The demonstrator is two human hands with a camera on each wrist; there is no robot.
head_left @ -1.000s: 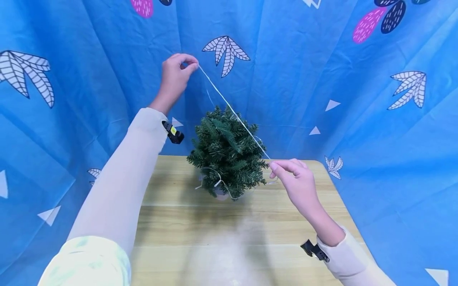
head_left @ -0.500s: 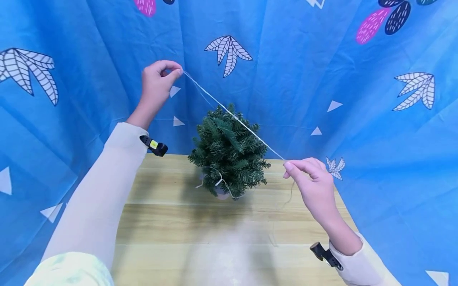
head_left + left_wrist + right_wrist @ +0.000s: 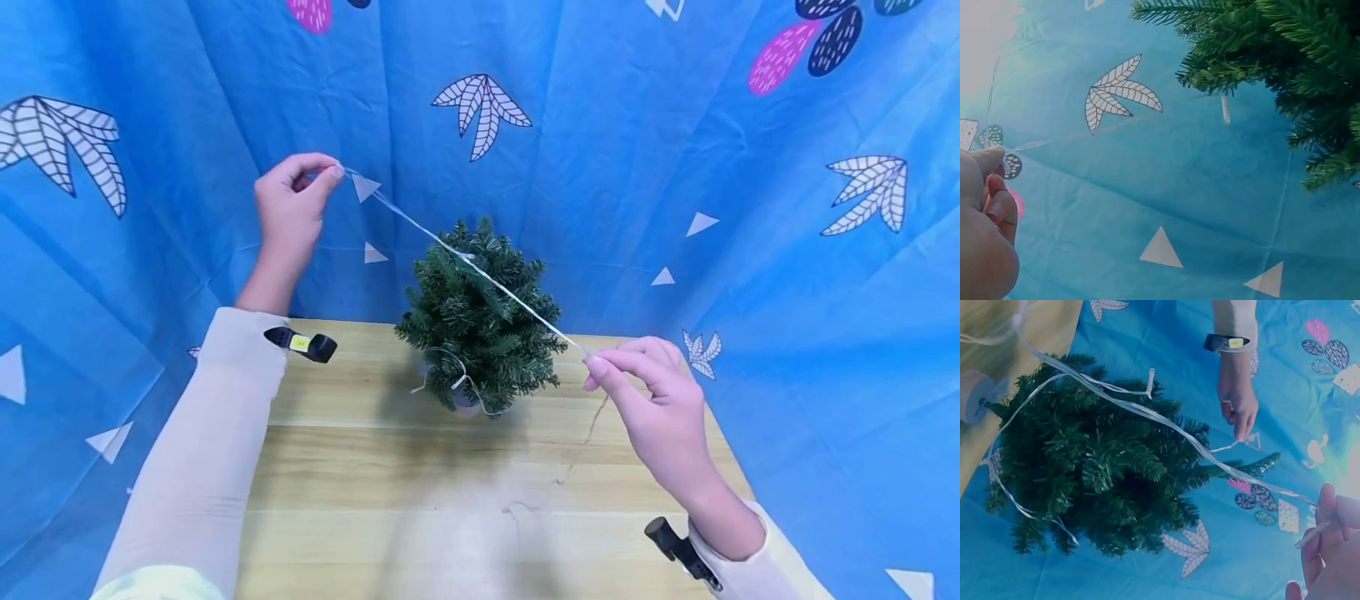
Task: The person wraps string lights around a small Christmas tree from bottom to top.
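A small artificial Christmas tree [image 3: 480, 325] stands on the table, its pale pot [image 3: 466, 408] mostly hidden under the branches. Thin, clear-wired string lights [image 3: 517, 302] with small white bulbs run taut across the front of the tree between both hands. Up and left of the treetop, my left hand [image 3: 291, 200] pinches one part of the wire between thumb and fingertips. My right hand [image 3: 663, 408], right of the tree and lower, pinches another part, and wire trails from it onto the table. A loop of the lights [image 3: 1022, 509] lies on the branches in the right wrist view.
The wooden table [image 3: 337, 467] ends at the back against a blue patterned curtain [image 3: 600, 167], which also closes off both sides. Each wrist wears a black strap with a camera, on the left [image 3: 302, 342] and on the right [image 3: 681, 553].
My left hand has moved left and down, pinching the wire, and my right hand has shifted right. The stretch between them is longer and flatter; more wire trails below my right hand.
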